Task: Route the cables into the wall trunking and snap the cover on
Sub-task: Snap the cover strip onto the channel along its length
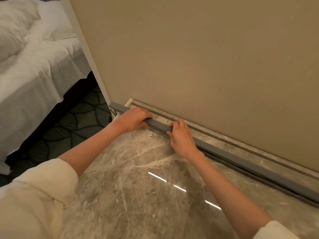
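Trunking cover (224, 153) gripped by left hand (133, 120), right hand (181, 138) fingers (cables hidden)

This is a bedroom, quite possibly a hotel room, though that cannot be settled from here. A bed (34, 69) with rumpled white sheets and a pillow (12, 31) stands at the left on dark carpet (81, 118) patterned with leaf shapes. Beside it, a glossy marble floor (138, 187) meets a plain beige wall (207, 57) along a matching marble skirting board (215, 140).
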